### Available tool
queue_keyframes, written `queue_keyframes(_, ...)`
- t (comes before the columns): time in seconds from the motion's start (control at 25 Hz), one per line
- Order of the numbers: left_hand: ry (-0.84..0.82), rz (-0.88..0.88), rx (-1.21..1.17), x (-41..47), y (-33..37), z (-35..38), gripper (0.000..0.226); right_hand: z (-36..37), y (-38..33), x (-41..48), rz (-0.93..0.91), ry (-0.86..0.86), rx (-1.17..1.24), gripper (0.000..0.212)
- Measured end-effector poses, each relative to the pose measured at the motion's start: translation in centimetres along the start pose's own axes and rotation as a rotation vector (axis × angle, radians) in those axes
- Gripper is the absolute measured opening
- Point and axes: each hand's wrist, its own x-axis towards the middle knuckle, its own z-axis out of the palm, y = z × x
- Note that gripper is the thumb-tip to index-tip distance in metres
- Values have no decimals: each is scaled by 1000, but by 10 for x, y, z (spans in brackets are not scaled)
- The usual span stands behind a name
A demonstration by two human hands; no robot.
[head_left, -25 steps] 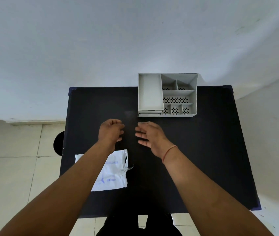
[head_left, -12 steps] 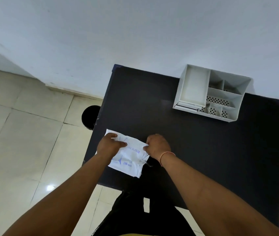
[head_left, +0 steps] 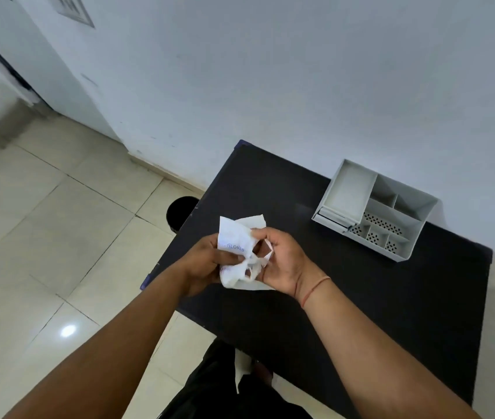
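A white plastic packet (head_left: pixel 238 237) printed with the word GLOVES is lifted above the black table (head_left: pixel 361 297), crumpled between both hands. My left hand (head_left: pixel 207 261) grips its left side with the thumb over the front. My right hand (head_left: pixel 282 261) pinches the packet's torn, stretched right edge with curled fingers. A thin red thread circles my right wrist.
A grey desk organiser (head_left: pixel 373 210) with several compartments, some perforated, stands at the table's far right by the white wall. A round black bin (head_left: pixel 181 211) sits on the tiled floor beside the table's left edge. My dark trousers show below the table's near edge.
Both hands came down from mid-table onto the packet, took hold of it and raised it off the table. The view swung left, showing more floor.
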Motion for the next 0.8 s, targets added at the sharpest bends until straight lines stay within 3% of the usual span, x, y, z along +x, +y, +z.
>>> queue_keyframes(0.08,145,50,-40,-21,9,10,38,16,-7,-15,-83,84,-90,35)
queue_keyframes(0.2,310,92,-268,-53,23,9,44,36,-17,-34,-264,264,-207,27)
queue_keyframes(0.32,153,245,-558,-85,39,-14,36,58,-19,-41,-363,366,-399,19)
queue_keyframes(0.44,99,287,-703,-112,51,-39,41,94,-13,-38,-308,216,-510,32)
queue_keyframes(0.52,179,274,-602,-119,54,-56,28,123,-6,-28,-288,50,-474,42)
queue_keyframes(0.6,348,222,-346,-125,58,-73,19,154,2,-8,-323,-8,-490,51)
queue_keyframes(0.72,543,170,-74,-129,62,-108,22,201,18,44,-450,173,-660,47)
queue_keyframes(0.8,535,187,-53,-131,65,-135,28,224,28,78,-553,339,-788,31)
